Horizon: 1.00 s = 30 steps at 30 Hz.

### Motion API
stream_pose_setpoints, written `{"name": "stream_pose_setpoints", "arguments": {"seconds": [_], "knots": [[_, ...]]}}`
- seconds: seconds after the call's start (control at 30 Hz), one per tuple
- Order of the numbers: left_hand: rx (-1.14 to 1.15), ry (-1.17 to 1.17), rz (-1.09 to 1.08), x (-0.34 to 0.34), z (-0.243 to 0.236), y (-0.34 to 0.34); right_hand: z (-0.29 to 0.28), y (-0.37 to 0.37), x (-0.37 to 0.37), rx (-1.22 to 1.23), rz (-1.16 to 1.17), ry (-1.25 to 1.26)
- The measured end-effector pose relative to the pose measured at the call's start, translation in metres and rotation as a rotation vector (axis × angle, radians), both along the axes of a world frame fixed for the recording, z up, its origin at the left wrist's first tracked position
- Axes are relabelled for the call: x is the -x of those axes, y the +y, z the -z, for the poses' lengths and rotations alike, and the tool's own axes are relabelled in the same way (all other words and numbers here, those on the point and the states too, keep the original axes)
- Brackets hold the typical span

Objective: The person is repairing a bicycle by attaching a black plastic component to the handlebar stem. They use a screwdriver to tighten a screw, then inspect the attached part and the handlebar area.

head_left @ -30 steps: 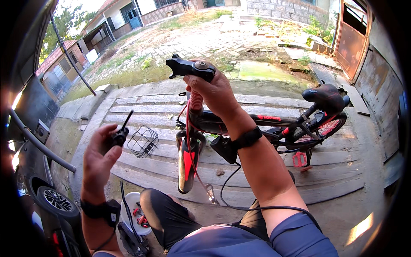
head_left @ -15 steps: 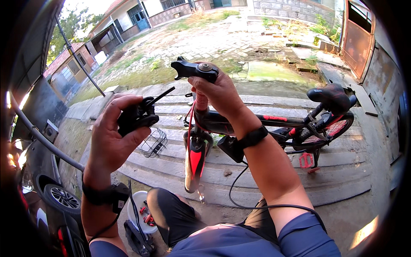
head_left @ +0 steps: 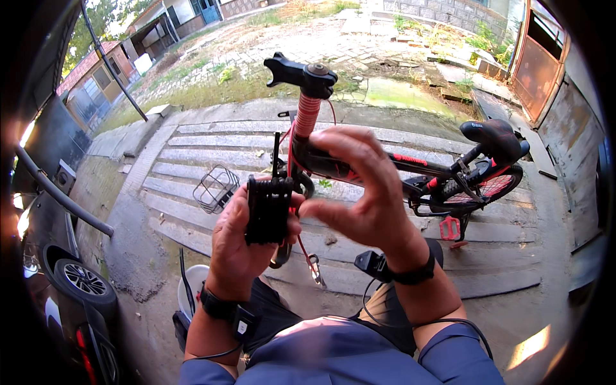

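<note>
My left hand point(head_left: 232, 250) grips a black folding multi-tool point(head_left: 268, 213) in front of the bicycle, with one slim key folded out and pointing up. Beside it, my right hand point(head_left: 369, 192) is raised with fingers apart and curved, holding nothing. Whether its thumb touches the tool's edge I cannot tell. Beyond both hands stands a black and red bicycle point(head_left: 378, 162). Its black stem point(head_left: 301, 74) sits on top of a stack of reddish spacer rings point(head_left: 307, 119), with no handlebar in its clamp. A red cable with a metal end piece point(head_left: 316, 269) hangs low at the front.
A wire basket point(head_left: 215, 189) lies on the slatted stone paving left of the bicycle. A white bucket point(head_left: 192, 285) stands by my left knee. At the left are a dark car point(head_left: 83, 282) and a curved grey pole point(head_left: 64, 192). A rusty metal door point(head_left: 539, 70) is at the right.
My right hand has let go of the stem and come down toward my left. The left hand has brought the multi-tool rightward and turned it, its key now upright.
</note>
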<state>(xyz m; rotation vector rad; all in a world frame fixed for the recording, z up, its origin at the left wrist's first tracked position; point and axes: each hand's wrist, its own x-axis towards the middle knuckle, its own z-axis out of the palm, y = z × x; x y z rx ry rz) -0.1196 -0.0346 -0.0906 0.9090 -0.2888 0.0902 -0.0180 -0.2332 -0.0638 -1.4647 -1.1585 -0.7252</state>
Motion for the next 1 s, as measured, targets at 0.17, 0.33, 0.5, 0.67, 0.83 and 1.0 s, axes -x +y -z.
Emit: {"name": "stream_pose_setpoints", "arguments": {"seconds": [0.17, 0.33, 0.5, 0.67, 0.83, 1.0], "knots": [[0.167, 0.143, 0.062, 0.015, 0.015, -0.022, 0.022, 0.007, 0.029, 0.189, -0.110, 0.069], [0.124, 0.174, 0.011, 0.029, 0.021, -0.024, 0.030, 0.004, 0.041, 0.308, -0.208, 0.130], [0.163, 0.211, 0.032, 0.040, 0.023, -0.022, 0.034, 0.003, 0.048, 0.380, -0.229, 0.143], [0.151, 0.212, -0.003, 0.045, 0.026, -0.022, 0.034, 0.007, 0.057, 0.370, -0.209, 0.144], [0.083, 0.181, -0.048, 0.048, 0.029, -0.025, 0.039, 0.012, 0.066, 0.334, -0.147, 0.184], [0.101, 0.164, -0.028, 0.049, 0.035, -0.023, 0.042, 0.013, 0.069, 0.342, -0.075, 0.141]]}}
